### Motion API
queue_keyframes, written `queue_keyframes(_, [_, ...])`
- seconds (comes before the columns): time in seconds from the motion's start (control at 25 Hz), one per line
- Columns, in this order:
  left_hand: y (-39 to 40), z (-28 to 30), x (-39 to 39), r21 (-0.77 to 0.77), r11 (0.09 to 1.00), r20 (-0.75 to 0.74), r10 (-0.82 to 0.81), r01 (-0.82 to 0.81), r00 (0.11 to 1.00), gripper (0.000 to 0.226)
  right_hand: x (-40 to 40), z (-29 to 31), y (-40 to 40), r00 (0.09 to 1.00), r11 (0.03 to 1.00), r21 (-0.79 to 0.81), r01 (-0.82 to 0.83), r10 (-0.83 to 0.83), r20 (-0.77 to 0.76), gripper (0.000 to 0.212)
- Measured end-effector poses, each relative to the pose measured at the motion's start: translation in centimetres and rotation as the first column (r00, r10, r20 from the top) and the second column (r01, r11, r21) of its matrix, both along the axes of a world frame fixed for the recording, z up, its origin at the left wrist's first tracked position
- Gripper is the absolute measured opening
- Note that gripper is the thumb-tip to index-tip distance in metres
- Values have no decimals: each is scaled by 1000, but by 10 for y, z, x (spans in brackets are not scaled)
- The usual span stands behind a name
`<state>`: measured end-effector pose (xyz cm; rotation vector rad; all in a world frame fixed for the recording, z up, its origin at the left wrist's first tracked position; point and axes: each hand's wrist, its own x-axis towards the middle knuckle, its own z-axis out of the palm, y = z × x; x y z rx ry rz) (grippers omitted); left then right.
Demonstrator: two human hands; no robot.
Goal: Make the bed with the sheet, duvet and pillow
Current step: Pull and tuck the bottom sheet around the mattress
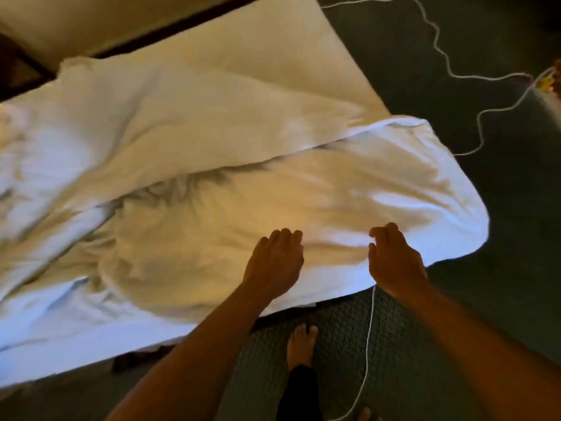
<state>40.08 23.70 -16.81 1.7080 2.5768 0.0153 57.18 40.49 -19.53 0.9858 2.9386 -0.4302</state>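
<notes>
A white duvet (303,189) lies rumpled over the low bed, its near corner hanging past the mattress at the right. A second white fold (158,123) of bedding overlaps it from the left. Bare sheet (273,50) shows at the far end of the mattress. My left hand (274,259) hovers flat over the duvet's near edge, fingers together and holding nothing. My right hand (394,259) is just right of it, fingers curled loosely above the fabric, thumb apart, with no cloth pinched. No pillow can be told apart in the blur.
Dark green carpet (501,208) surrounds the bed. A thin white cable (440,47) snakes across the floor at the upper right to a small lit device (546,82). Another white cord (368,344) hangs down by my bare foot (300,344). Dark wooden furniture (18,65) stands at the upper left.
</notes>
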Motion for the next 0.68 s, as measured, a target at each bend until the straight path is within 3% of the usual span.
queue_keyframes(0.2, [-143, 18, 19, -209, 944, 93, 279, -255, 956, 33, -43, 17, -95, 985, 982, -69, -173, 171, -36, 28])
queue_keyframes(0.36, [-254, 25, 3, -367, 842, 19, 432, -396, 902, 35, -82, 12, -168, 912, 914, -52, -402, 395, -108, 17])
queue_keyframes(0.44, [-305, 26, -16, -400, 786, -40, 499, -472, 866, 30, -104, 4, -202, 831, 842, 52, -536, 538, -139, 3])
queue_keyframes(0.56, [-366, 26, -57, -389, 725, -146, 560, -568, 816, 29, -139, 2, -250, 676, 687, 205, -697, 725, -132, 28])
queue_keyframes(0.68, [-417, 18, -123, -259, 726, -292, 571, -638, 768, 35, -175, -2, -305, 514, 530, 296, -794, 847, -137, 33])
